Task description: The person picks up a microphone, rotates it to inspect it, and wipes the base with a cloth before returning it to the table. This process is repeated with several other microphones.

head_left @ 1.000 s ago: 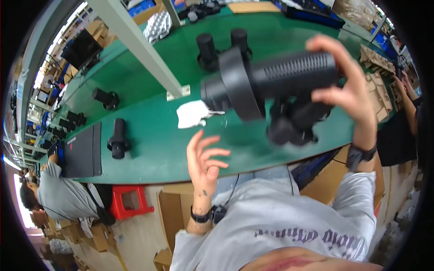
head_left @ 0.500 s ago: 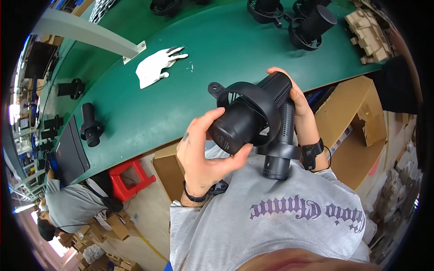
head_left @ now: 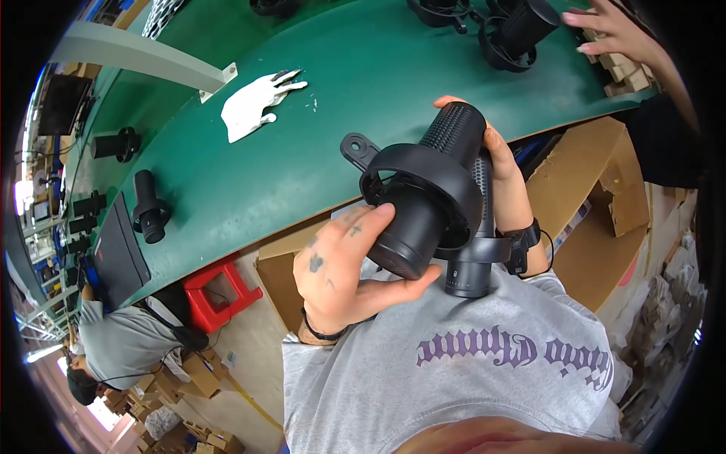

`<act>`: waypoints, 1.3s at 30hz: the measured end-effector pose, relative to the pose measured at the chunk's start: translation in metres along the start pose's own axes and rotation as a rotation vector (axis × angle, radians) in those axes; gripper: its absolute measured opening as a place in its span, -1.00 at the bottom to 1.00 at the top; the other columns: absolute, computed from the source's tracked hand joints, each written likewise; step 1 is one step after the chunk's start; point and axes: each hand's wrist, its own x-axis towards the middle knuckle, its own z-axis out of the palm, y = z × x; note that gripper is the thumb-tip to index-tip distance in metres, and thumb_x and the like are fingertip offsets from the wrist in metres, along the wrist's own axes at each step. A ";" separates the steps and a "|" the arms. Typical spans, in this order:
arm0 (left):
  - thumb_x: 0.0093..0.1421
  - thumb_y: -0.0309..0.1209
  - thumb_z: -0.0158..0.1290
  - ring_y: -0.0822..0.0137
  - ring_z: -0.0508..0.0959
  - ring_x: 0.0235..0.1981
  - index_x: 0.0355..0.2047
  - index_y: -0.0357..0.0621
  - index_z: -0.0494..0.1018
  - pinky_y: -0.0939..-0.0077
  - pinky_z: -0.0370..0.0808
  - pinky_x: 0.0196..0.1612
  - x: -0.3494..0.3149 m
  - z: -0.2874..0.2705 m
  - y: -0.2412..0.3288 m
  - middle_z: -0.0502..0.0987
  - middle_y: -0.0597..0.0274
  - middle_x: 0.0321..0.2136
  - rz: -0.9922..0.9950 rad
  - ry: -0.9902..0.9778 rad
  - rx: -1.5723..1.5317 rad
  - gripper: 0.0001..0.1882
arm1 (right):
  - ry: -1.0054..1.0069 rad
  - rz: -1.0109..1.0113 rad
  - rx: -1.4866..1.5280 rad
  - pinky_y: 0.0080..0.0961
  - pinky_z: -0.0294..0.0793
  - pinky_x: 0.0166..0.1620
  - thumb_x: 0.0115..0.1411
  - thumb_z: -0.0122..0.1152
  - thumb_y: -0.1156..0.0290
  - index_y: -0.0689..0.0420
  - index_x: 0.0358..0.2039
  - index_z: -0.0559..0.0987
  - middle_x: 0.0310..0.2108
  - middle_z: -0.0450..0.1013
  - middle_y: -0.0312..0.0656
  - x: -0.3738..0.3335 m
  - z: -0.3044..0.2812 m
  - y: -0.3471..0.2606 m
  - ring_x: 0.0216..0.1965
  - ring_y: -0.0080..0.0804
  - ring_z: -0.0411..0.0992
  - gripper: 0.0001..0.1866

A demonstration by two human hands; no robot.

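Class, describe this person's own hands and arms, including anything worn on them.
The left hand is ungloved, with dark marks on its back and a narrow black band at the wrist. The right hand, also ungloved, has a chunky black device strapped at the wrist, beside a thin black cable. The sleeves are grey.

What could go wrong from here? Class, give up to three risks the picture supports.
1. The front microphone, held by the left grip and right grip near the edge of the green table, might drop if either slipped.
2. The second microphone is close behind it, so they could knock together.
3. Another person's hand is near the tilted microphone and might nudge it.
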 end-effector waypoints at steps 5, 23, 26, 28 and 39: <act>-0.28 -0.24 0.36 0.26 0.57 -0.47 -0.25 -0.10 0.57 0.52 0.54 -0.46 -0.001 0.001 0.000 0.52 0.07 -0.36 0.108 -0.045 0.087 -0.50 | -0.021 0.001 0.005 -0.57 0.40 -0.01 0.06 0.16 -0.17 0.32 0.15 0.23 -0.13 0.39 -0.15 0.002 -0.001 -0.003 -0.08 -0.48 0.41 -0.11; -0.04 -0.43 0.09 0.20 0.42 -0.16 -0.30 0.30 0.50 0.49 0.43 -0.39 0.007 -0.007 0.008 0.48 0.36 -0.09 0.487 -0.313 0.264 -0.72 | -0.085 0.030 0.057 -0.59 0.45 -0.07 0.09 0.11 -0.21 0.31 0.17 0.20 -0.19 0.41 -0.23 0.001 0.002 -0.004 -0.16 -0.52 0.44 -0.10; -0.07 -0.45 0.10 0.20 0.42 -0.15 -0.35 0.25 0.47 0.49 0.41 -0.42 0.008 -0.008 0.012 0.50 0.40 -0.11 0.530 -0.358 0.271 -0.74 | -0.090 0.025 0.034 -0.58 0.45 -0.07 0.08 0.11 -0.22 0.32 0.17 0.20 -0.21 0.42 -0.23 0.004 0.003 -0.004 -0.16 -0.51 0.45 -0.08; -0.09 -0.46 0.10 0.25 0.42 -0.13 -0.39 0.22 0.43 0.51 0.38 -0.41 0.009 -0.006 0.014 0.51 0.47 -0.14 0.525 -0.325 0.261 -0.76 | -0.113 0.024 0.027 -0.57 0.45 -0.07 0.07 0.12 -0.23 0.33 0.17 0.20 -0.20 0.43 -0.23 0.006 -0.003 0.000 -0.16 -0.51 0.45 -0.07; -0.26 -0.45 0.08 0.36 0.28 0.05 -0.42 -0.06 0.46 0.50 0.21 -0.37 0.035 -0.025 0.020 0.40 0.27 -0.10 1.081 -0.542 0.506 -0.72 | 0.048 0.093 0.103 -0.69 0.51 -0.29 -0.07 0.24 -0.29 0.24 0.06 0.34 -0.33 0.44 -0.29 -0.006 0.047 -0.023 -0.35 -0.61 0.48 -0.09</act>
